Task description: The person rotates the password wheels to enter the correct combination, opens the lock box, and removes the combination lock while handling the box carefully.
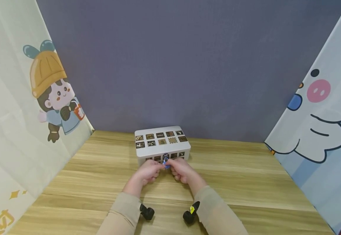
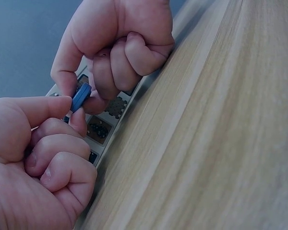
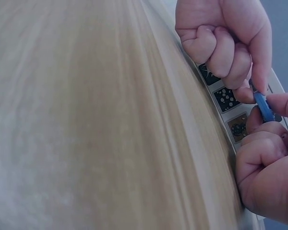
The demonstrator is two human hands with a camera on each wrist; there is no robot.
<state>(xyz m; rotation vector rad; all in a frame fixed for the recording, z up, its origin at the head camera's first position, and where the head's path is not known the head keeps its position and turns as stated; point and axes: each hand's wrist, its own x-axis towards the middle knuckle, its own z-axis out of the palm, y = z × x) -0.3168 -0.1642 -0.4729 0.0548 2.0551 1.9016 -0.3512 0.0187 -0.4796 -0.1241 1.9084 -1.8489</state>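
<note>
Pinching a small blue piece (image 2: 80, 97) from both sides, the left hand (image 1: 150, 170) and the right hand (image 1: 183, 169) meet before the middle of a box's front. Thumbs and forefingers cover most of the piece, so I can't make out its whole shape, nor whether it is hooked to the metal clasp (image 1: 166, 155) just by it. The other fingers of each hand are folded into the palm.

Behind the knuckles sits the white box (image 1: 158, 150), lid down, bearing small dark square pictures; the hands hide several along its front, and the rest are too tiny to read. It rests on the wood-grain table (image 1: 235, 186), near the dark backdrop (image 1: 170, 65).

Nearer me, beige sleeves (image 1: 120, 209) run out of sight at the bottom edge, with a black device (image 1: 147, 212) beside each cuff. Cartoon cloths hang either side: a capped child (image 1: 48, 75) at left, a pink-snouted figure (image 1: 332, 130) at right, partly cut off.
</note>
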